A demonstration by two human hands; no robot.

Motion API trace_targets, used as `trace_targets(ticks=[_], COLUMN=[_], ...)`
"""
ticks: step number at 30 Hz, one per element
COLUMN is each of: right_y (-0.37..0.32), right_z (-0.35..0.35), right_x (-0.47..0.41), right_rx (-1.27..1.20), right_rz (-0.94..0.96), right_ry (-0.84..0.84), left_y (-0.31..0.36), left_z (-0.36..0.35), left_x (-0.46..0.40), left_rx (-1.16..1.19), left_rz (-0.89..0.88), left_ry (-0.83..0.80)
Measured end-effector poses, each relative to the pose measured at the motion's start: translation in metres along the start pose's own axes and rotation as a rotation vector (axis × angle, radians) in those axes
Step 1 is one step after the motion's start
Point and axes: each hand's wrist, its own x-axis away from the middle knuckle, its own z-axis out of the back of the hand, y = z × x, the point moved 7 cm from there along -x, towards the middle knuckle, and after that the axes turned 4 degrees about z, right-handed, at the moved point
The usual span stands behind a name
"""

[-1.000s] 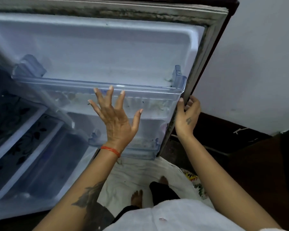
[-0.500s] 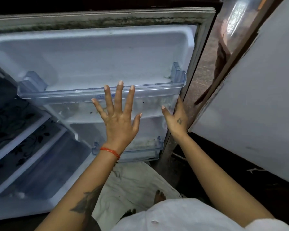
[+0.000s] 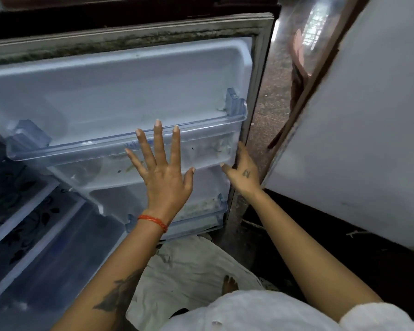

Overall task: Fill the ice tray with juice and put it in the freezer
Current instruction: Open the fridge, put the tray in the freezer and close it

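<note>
Fridge door (image 3: pixel 129 91) stands open, its inner side facing the camera. Ice tray is not in sight in this view; where it sits cannot be told.

Left hand (image 3: pixel 165 177): fully spread, fingers straight and fanned, palm toward the door. Fingertips lie over the front rail of the upper door shelf (image 3: pixel 69 149) (clear plastic, bluish tint); whether the palm presses the door or hangs just off it cannot be told. It holds nothing. Orange thread (image 3: pixel 153 222) round the wrist, dark tattoo on the forearm.

Right hand (image 3: pixel 243 174): at the door's right edge, beside the grimy door seal (image 3: pixel 253 115). Thumb is stretched left toward the shelf corner; the fingers reach up along the edge, mostly straight, and their tips are hidden against it. Nothing gripped that I can see. Small mark on the back of the hand.

Lower door shelf (image 3: pixel 196 223) sits below the left wrist. Fridge interior (image 3: pixel 34 235) at left, with patterned shelves. Pale cloth (image 3: pixel 189 263) on the floor below, one bare foot (image 3: pixel 230 284) on it.
</note>
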Motion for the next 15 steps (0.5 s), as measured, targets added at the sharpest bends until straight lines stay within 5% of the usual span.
trace_targets(ticks=[5, 11, 15], right_y=[0.018, 0.060, 0.099], right_z=[0.007, 0.014, 0.018], right_x=[0.072, 0.208, 0.321], right_rx=[0.147, 0.246, 0.221], right_rz=[-0.114, -0.408, -0.688], right_ry=[0.064, 0.027, -0.136], left_y=[0.027, 0.054, 0.070], left_z=[-0.004, -0.075, -0.102], left_x=[0.044, 0.147, 0.237], left_rx=[0.247, 0.384, 0.243], left_rz=[-0.297, -0.543, -0.797], left_ry=[-0.048, -0.855, -1.283])
